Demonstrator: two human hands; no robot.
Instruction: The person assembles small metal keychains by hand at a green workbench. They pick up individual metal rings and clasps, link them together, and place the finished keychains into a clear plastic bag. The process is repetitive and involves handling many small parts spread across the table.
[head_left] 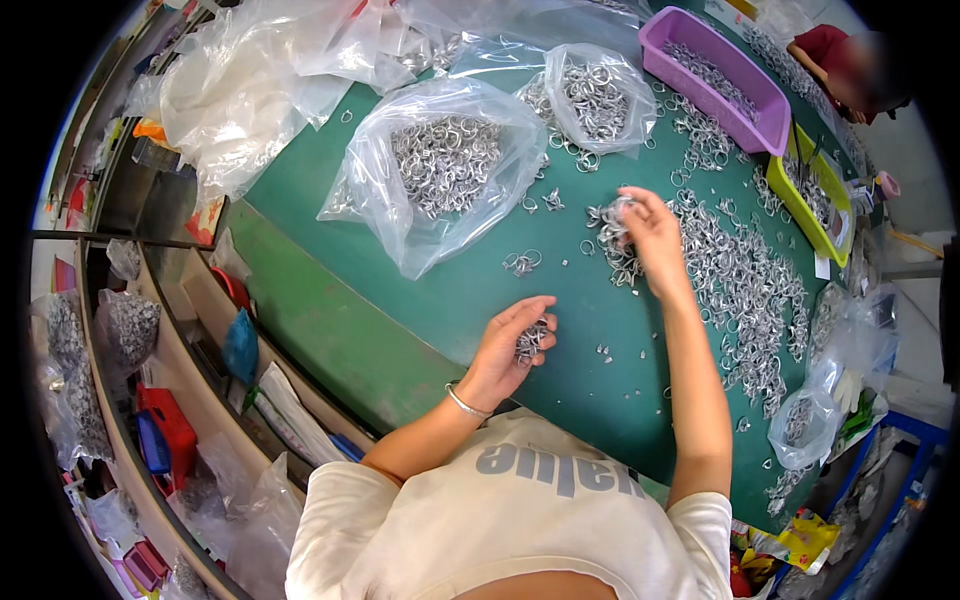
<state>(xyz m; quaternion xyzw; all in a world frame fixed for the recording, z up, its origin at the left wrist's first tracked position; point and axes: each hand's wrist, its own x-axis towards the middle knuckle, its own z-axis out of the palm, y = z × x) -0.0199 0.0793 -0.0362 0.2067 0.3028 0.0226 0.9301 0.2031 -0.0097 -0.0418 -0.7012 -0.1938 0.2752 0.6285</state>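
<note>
My left hand [508,348] is curled around a bunch of silver metal rings [530,343], held above the table near my chest. Farther off to the right, my right hand [652,238] has its thumb and fingers closed on some silver rings at the left edge of a large loose pile [740,290]. A small cluster of rings [521,262] lies on the green table [440,310] between the hands and the bags. Beyond it, an open clear plastic bag [440,235] is heaped with rings, and a smaller clear bag [640,95] of rings stands to its right.
A purple basket [765,125] and a yellow-green basket [845,245] of metal pieces line the far right. Plastic sheets [240,80] cover the far left. Shelves with bags and a red bin [170,430] stand at left. Another person [825,60] is at far right.
</note>
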